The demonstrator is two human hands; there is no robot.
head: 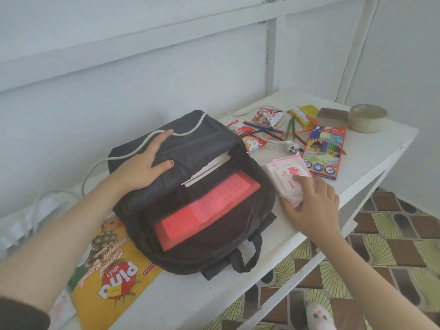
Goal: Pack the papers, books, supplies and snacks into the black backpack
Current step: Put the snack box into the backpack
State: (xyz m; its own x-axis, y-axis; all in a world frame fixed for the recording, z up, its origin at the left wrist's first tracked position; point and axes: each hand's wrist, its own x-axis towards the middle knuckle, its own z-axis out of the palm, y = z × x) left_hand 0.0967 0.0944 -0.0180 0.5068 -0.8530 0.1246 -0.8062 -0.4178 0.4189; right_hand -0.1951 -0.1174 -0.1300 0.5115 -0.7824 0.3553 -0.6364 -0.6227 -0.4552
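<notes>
At frame center, the left hand (140, 163) lies flat, holding the backpack (190, 198) open while the right hand (309, 203) closes loosely around a pink wipes pack (289, 177).

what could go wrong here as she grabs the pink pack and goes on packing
The right hand grips the pink wipes pack only at its near end, so it may slip. The white cable lies over the black backpack under the left hand and could snag. Loose coloured pencils might roll off.
</notes>
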